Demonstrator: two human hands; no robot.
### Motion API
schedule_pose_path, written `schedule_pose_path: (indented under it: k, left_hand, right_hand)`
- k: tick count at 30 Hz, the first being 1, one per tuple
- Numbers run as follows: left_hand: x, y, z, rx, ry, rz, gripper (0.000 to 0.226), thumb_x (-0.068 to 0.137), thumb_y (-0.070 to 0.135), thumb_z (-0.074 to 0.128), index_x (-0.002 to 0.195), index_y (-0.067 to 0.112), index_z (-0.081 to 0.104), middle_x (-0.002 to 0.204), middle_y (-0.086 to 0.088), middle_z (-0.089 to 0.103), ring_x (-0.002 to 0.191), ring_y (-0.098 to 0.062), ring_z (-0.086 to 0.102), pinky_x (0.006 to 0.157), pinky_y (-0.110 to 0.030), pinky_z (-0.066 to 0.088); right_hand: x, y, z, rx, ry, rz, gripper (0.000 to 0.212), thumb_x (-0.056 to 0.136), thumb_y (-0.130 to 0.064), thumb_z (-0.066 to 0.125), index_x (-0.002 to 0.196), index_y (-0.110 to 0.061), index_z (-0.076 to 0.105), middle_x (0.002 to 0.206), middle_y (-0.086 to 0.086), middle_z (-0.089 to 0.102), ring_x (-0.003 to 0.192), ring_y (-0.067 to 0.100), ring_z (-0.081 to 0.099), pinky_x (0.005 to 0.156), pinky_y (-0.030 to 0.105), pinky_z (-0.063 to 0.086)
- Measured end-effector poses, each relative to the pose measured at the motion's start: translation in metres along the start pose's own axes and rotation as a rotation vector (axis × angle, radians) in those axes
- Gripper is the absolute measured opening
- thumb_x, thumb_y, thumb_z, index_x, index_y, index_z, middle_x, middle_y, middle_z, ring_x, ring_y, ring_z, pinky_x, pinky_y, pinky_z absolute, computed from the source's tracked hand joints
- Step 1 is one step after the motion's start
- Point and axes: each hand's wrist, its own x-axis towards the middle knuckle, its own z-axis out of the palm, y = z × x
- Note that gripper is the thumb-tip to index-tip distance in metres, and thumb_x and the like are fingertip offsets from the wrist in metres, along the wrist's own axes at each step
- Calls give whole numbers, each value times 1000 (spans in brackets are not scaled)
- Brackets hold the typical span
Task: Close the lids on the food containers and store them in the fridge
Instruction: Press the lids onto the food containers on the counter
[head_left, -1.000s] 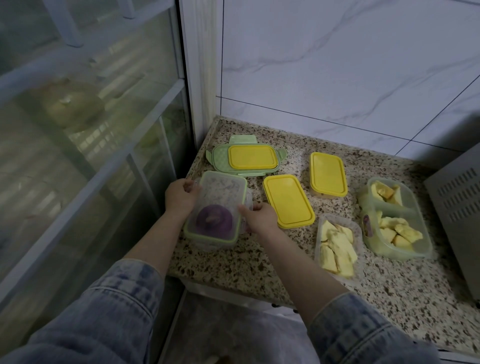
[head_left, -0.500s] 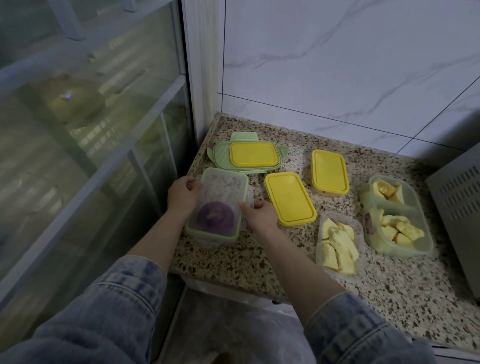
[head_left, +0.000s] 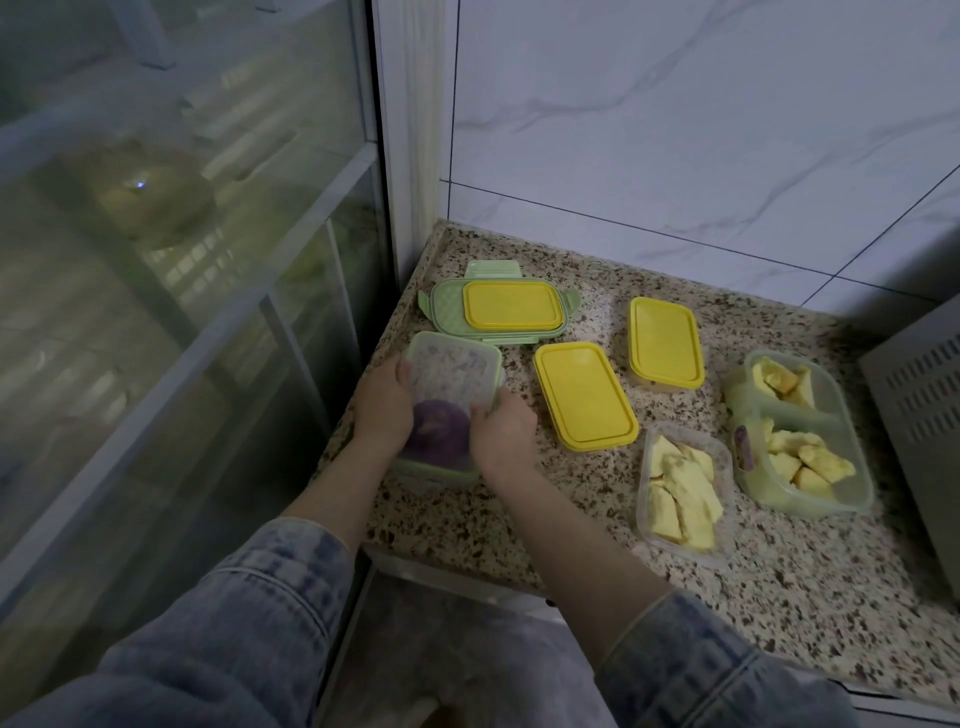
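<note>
Gripping rice-and-purple-bun container (head_left: 451, 387) at counter's (head_left: 571, 519) left edge, left hand (head_left: 383, 410) and right hand (head_left: 503, 435) fingers curled round its sides; probably needing level hold, green clip lid (head_left: 447, 306) fetched next.

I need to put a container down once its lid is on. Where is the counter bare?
Bare granite counter lies along the front edge, before the clear tub of yellow pieces, and behind the yellow lids by the wall. Crowded between.

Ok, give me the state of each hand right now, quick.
Left hand: holding the left side of the clear container with the purple food.
Right hand: holding the same container's right side.
</note>
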Motion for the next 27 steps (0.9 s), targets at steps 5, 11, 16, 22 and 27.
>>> schedule_pose_path:
  k: [5,11,16,22,27]
  left_hand:
    - [1,-1,0,3,-14,-25,37,102,17,32,117,-3,59,120,-24,60,110,-33,55,88,-30,38]
    - [6,-5,3,28,-59,-54,31,103,20,29,99,11,58,92,-5,46,86,-15,42,69,-22,24]
    - [6,-6,3,12,-63,-91,23,103,22,28,92,18,48,93,-4,47,88,-14,42,76,-23,28]
    - [7,-4,8,-54,-75,-149,46,103,23,24,145,6,33,152,-12,34,141,-24,31,115,-30,21]
    - [1,3,18,-88,-37,-135,50,102,20,25,151,11,18,159,-8,20,147,-21,18,119,-31,11]
  right_hand:
    - [0,-6,9,-38,-66,2,45,95,-17,51,134,2,40,129,19,55,117,31,56,91,37,51]
    - [3,-6,12,66,-75,50,36,93,-16,55,124,1,45,122,19,57,113,32,57,84,34,48]
    - [5,-1,14,104,-82,6,43,92,-18,56,129,0,45,124,18,58,115,31,57,87,33,48]
    - [18,9,-2,44,-178,-128,39,89,-21,58,123,-4,48,118,14,61,108,29,58,73,26,40]
    - [24,21,-20,-182,-224,-378,73,84,-34,67,143,-8,34,152,11,31,142,24,25,113,32,23]
